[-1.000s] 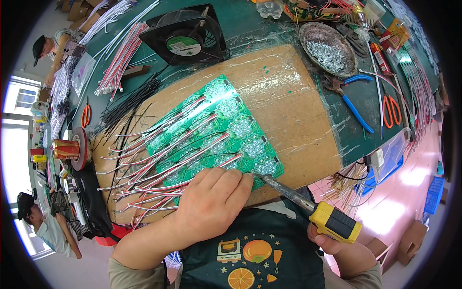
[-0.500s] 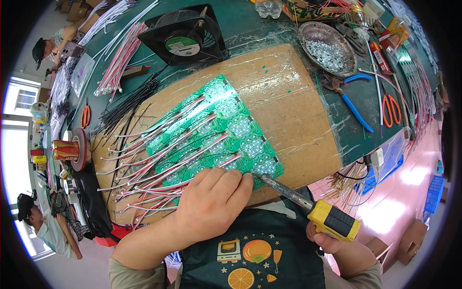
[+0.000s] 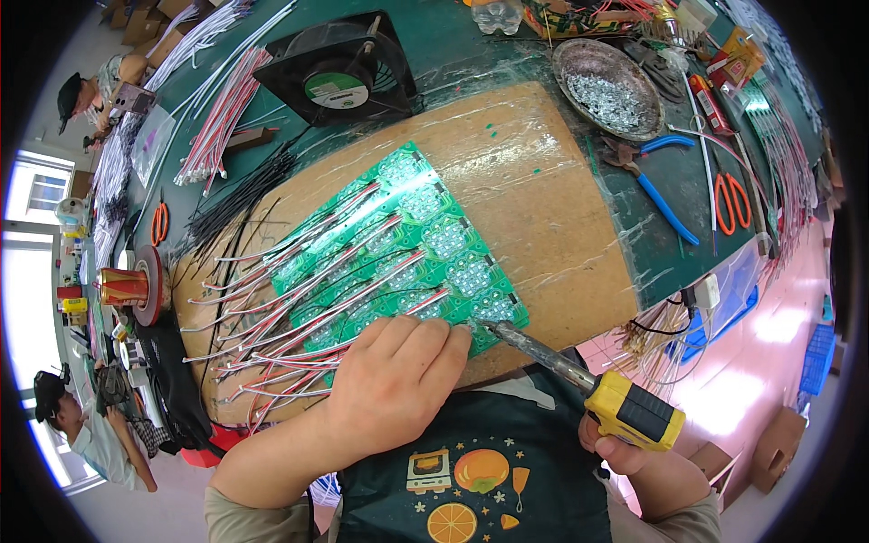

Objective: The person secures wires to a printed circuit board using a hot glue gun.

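A green circuit-board panel (image 3: 407, 244) lies on the brown work board, divided into several units with clusters of solder points. Thin red, white and black wires (image 3: 308, 317) run from it to the left. My left hand (image 3: 394, 380) is closed over the panel's near edge, its fingertips pinched low; what they hold is hidden. In my right hand (image 3: 615, 448) is a yellow-and-black soldering iron (image 3: 638, 410). Its metal tip touches or hovers just over the panel beside my left fingertips; I cannot tell which.
A black fan (image 3: 339, 77) stands at the back. Far right lie a metal dish (image 3: 608, 95) of shiny bits, blue-handled cutters (image 3: 665, 204) and orange-handled scissors (image 3: 731, 201). A wire spool (image 3: 149, 285) stands left. Two other people (image 3: 90, 434) are at the far left.
The soldering iron's tip has shifted slightly right along the panel's near edge, and its body is a little lower. My left hand stays nearly in place, still closed.
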Demonstrator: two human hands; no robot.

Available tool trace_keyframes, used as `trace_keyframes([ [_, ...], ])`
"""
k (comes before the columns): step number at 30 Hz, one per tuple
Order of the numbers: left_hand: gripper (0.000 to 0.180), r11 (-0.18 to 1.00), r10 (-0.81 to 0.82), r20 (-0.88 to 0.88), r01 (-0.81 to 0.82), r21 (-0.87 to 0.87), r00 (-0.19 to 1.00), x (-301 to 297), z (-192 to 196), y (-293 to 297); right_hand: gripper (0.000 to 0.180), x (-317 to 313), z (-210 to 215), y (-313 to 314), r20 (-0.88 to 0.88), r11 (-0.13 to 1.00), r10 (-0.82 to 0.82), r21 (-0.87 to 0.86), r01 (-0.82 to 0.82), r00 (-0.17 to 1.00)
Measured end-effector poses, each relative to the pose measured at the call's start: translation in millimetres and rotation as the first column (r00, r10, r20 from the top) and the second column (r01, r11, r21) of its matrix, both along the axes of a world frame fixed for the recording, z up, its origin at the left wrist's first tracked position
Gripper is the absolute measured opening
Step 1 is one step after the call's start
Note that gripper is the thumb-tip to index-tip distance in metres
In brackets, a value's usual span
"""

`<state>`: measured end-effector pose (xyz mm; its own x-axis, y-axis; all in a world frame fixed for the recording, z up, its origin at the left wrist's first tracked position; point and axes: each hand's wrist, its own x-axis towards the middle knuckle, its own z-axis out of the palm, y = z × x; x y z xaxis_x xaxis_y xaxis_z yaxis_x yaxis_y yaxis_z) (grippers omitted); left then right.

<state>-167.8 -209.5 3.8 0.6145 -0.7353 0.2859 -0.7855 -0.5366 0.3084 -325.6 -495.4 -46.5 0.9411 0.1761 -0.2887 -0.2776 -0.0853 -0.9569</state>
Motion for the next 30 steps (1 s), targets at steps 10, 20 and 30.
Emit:
trace_keyframes([
  [10, 0.033, 0.994, 0.038, 0.036, -0.034, -0.101, 0.999, -0.1, -4.3, -1.1, 0.014, 3.3, 5.0, 2.2, 0.006, 0.999, -0.030, 0.046, 0.030, 1.000],
  [20, 0.033, 0.995, 0.038, 0.043, -0.034, -0.095, 0.998, -3.9, -7.1, -1.3, 0.014, 5.1, 7.0, 2.0, 0.038, 1.000, 0.011, 0.000, -0.011, 0.999],
  [30, 0.032, 0.995, 0.035, 0.022, -0.033, -0.089, 0.999, -2.8, -7.0, -3.5, 0.013, 4.2, 1.5, 0.9, 0.029, 0.999, 0.026, 0.030, -0.027, 0.999],
])
